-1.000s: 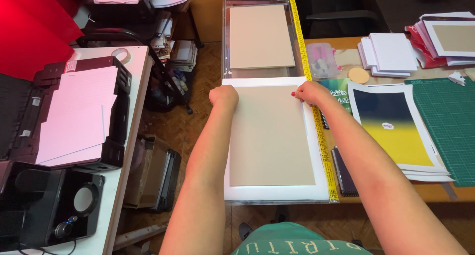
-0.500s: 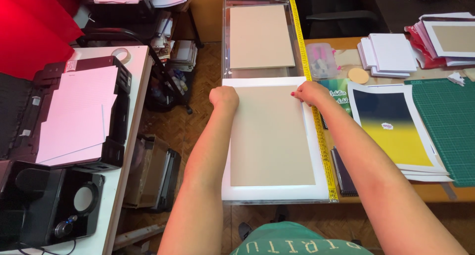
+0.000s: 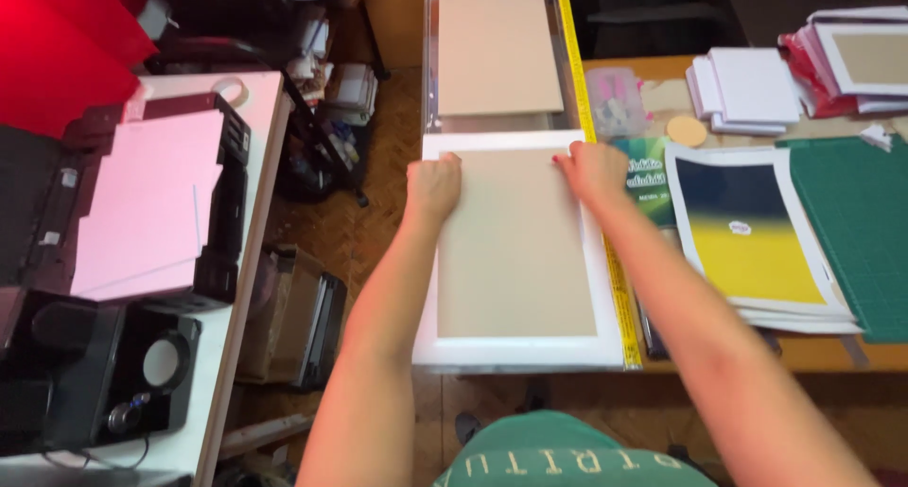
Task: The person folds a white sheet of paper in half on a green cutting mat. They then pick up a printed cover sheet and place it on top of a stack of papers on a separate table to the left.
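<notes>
Pressing down on the far corners of the tan board (image 3: 515, 246), the curled left hand (image 3: 433, 186) and right hand (image 3: 593, 170) bracket its long axis running toward the body.

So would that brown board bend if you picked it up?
Probably not much: the brown board lies dead flat with straight edges under both hands, so it looks stiff. Being thin, it is likely light and might slide on the white sheet.

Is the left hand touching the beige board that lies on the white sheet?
Touching. In the head view the left hand rests as a fist on the far left corner of the beige board, overlapping its edge and the white sheet with no gap.
</notes>
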